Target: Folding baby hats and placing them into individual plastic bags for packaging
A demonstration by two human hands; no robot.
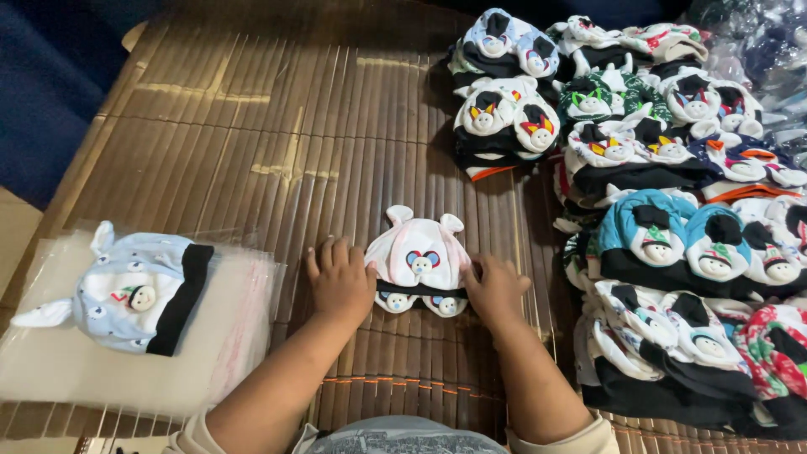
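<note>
Forearms entering at six o'clock: I am flanking one pink eared baby hat (418, 256) on the bamboo mat (277, 143). Left hand (340, 280) is lying flat, fingers spread, touching the hat's nine o'clock edge; right hand (496, 288) is resting loosely curled at its three o'clock edge. Blue eared hat (134, 290) is sitting on clear bags (50, 370) at nine o'clock; stacked hats (664, 193) at two o'clock. Judged step: I am squaring the hat; next calls for gripping both edges.
</note>
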